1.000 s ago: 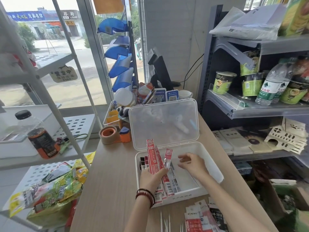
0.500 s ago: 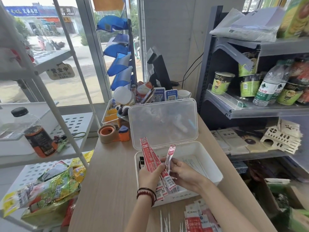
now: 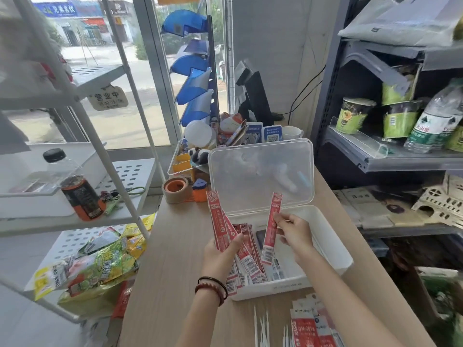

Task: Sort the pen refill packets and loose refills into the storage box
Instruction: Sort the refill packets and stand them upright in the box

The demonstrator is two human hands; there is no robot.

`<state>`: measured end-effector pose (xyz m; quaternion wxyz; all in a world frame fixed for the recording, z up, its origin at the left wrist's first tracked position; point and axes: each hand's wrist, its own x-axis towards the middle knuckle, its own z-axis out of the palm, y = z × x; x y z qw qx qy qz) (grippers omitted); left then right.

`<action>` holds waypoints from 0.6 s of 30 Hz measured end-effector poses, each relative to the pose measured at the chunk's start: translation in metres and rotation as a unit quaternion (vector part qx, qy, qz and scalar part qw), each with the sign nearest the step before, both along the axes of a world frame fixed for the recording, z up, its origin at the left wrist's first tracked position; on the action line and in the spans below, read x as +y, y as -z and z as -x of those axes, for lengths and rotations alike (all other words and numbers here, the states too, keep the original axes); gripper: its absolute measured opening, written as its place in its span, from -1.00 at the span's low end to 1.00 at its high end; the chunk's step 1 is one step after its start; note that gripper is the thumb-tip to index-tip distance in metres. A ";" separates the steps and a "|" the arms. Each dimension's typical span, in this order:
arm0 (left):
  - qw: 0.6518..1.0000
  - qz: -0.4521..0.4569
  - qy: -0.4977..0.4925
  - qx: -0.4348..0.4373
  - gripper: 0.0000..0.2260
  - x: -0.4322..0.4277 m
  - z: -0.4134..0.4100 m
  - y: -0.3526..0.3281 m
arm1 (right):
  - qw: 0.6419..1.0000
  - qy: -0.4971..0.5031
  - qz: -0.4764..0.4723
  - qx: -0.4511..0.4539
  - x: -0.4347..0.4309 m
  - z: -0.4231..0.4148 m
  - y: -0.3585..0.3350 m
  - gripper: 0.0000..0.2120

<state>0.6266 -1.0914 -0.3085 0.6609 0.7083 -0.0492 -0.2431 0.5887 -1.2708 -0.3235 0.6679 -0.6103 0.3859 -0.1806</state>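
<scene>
L hand (image 3: 221, 255) w/ packet fan (image 3: 226, 236); R hand (image 3: 294, 232) w/ one packet (image 3: 271, 227)

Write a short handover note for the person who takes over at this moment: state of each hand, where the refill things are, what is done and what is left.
Left hand: grips a fanned bundle of red refill packets over the left side of the storage box.
Right hand: pinches a single red packet, held upright above the box; lid open.
Done: some boxed packets lie inside.
Left: put in the held ones, then the packet pile and loose white refills on the counter in front of the box.
</scene>
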 end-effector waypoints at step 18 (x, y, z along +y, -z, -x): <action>0.995 0.015 -0.043 0.087 -0.64 0.005 -0.003 0.013 | 0.941 -0.124 0.253 0.186 0.028 -0.013 0.039 -0.82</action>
